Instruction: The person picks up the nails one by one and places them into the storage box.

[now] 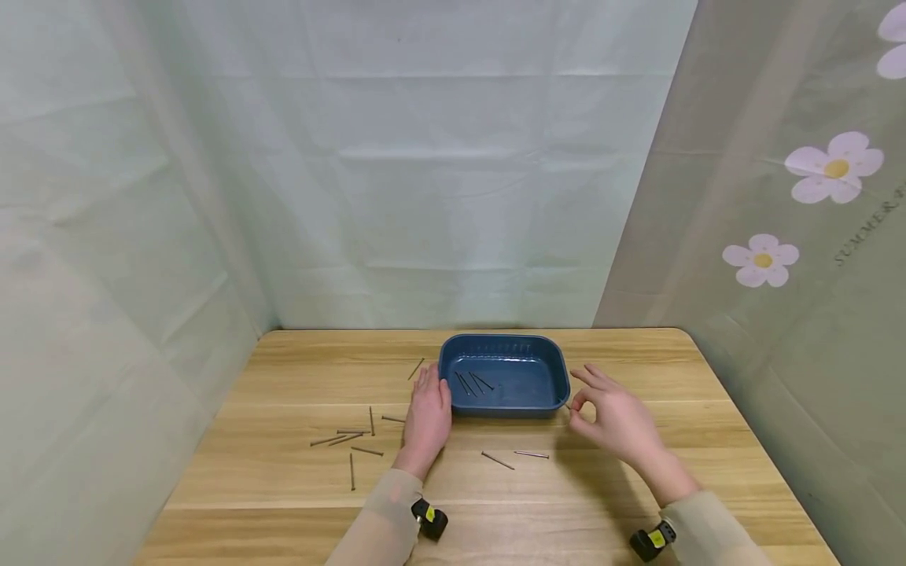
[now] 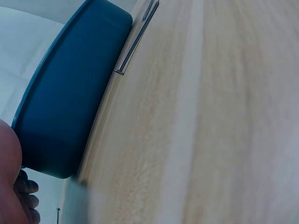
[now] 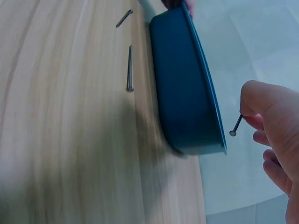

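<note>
A blue rectangular tray (image 1: 524, 412) stands on the wooden table, with several nails (image 1: 473, 383) lying at the left of its floor. My left hand (image 1: 429, 413) rests against the tray's left side, fingers fairly straight along the wall. Just off the tray's right front corner, my right hand (image 1: 614, 413) pinches a single nail (image 3: 237, 125) between thumb and index finger. That nail's head points toward the tray, and the other fingers are spread loosely. In the right wrist view the tray's outer wall (image 3: 184, 84) is beside the nail.
Two nails (image 1: 499, 461) lie in front of the tray. Several more nails (image 1: 352, 472) are scattered left of my left hand, and one nail (image 1: 416, 368) lies behind it. The wooden table (image 1: 269, 409) meets hanging cloth at the back and sides.
</note>
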The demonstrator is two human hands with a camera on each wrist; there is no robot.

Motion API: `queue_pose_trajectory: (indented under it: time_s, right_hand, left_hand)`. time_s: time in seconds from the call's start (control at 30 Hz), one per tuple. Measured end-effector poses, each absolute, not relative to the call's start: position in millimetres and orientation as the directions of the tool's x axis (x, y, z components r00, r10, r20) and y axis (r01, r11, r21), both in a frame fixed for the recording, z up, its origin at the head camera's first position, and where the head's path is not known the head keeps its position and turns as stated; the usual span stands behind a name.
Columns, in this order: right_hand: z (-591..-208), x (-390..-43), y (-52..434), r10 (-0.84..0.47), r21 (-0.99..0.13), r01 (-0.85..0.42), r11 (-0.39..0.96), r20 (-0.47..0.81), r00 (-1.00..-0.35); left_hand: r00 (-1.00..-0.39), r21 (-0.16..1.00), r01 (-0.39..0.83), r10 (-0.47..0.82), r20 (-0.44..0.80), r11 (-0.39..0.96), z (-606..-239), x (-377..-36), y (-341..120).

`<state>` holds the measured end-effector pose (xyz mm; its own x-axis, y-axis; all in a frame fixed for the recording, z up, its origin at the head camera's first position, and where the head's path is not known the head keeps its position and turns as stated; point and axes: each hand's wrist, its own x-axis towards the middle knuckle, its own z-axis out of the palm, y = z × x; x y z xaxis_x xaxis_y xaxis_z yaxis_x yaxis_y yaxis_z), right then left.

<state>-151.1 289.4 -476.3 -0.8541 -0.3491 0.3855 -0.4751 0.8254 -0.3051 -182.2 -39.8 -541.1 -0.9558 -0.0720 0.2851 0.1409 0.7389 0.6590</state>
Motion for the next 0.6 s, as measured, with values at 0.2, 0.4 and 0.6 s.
queue_pose_trajectory:
  time_s: [0.2, 0.4, 0.6]
  right_hand:
    - [-472.8, -158.9, 274.2, -0.344, -0.312, -0.476, 0.822, 0.394, -0.852]
    - [-473.4, -169.1, 259.2, -0.338, -0.324, -0.463, 0.825, 0.373, -0.864]
    - [-472.9, -179.4, 244.5, -0.34, -0.33, -0.447, 0.831, 0.336, -0.879]
  left_hand:
    - [-0.955, 0.654, 0.135, -0.078, 0.286, 0.744, -543.6, -183.4, -40.0]
    - [-0.954, 0.661, 0.141, -0.077, 0.29, 0.737, -543.4, -183.7, -40.2]
    - [-0.957, 0.661, 0.137, -0.074, 0.28, 0.738, -543.9, -184.4, -40.3]
